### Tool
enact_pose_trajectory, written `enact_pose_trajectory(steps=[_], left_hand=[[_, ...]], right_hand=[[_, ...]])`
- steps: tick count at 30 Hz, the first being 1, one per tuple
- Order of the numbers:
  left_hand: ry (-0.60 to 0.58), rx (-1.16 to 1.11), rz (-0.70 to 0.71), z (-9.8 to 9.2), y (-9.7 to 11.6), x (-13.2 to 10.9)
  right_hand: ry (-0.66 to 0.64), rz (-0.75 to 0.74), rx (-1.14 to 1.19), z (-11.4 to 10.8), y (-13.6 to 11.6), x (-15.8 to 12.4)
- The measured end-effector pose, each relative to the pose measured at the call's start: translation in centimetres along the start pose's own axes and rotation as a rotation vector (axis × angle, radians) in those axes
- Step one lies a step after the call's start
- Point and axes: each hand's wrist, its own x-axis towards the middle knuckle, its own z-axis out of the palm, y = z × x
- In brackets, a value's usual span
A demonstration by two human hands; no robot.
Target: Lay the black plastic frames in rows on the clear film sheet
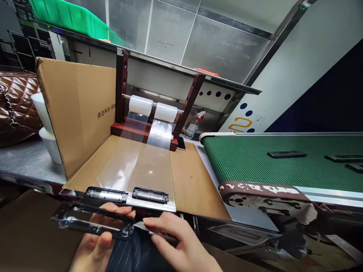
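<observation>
Head view looks down past the near edge of a cardboard-covered bench, where the left hand (95,247) grips a black plastic frame (93,221) wrapped in clear film, thumb on top and fingers curled beneath its right half. The frame's long axis runs left to right, tilted slightly down toward the right, and it hangs in the air just off the bench's near edge, over a dark striped garment. Its right end lies just beside the fingertips of the right hand (181,241), which comes in from the lower right with the palm down, fingers stretched toward the left, pinching a loose tail of film (140,225) that trails off that end. So the left hand carries the part and the right hand meets it end-on. On the bench's near edge, just beyond both hands, two more black frames (105,194) (150,195) lie side by side on strips of film pulled from two rolls (154,107) on a red stand. Further right, a green conveyor belt (255,166) carries similar dark parts.
</observation>
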Motion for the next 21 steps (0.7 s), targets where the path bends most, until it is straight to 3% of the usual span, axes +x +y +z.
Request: enact_pose_trajectory(steps=[2, 4, 7, 10, 16, 21], left_hand=[[-0.068, 0.031, 0.009, 0.1, -0.2, 0.5], [-0.152, 0.158, 0.093, -0.2, -0.3, 1.3], [-0.240, 0.432, 0.252, -0.5, -0.1, 2.5], [-0.221, 0.582, 0.349, -0.3, 0.4, 3.1], [-0.132, 0.762, 0.519, -0.3, 0.6, 3.1], [-0.106, 0.601, 0.413, -1.0, 0.7, 3.0]], right_hand=[[-0.138, 0.222, 0.427, -0.1, 0.1, -0.2], [-0.271, 0.342, 0.793, 0.2, 0.2, -0.4], [-0.297, 0.377, 1.002, 0.9, 0.5, -0.9], [-0.179, 0.355, 0.884, 1.7, 0.9, -1.1], [-0.005, 0.142, 0.243, 2.0, 1.0, -1.3], [0.082, -0.133, -0.144, 2.0, 0.6, -1.0]])
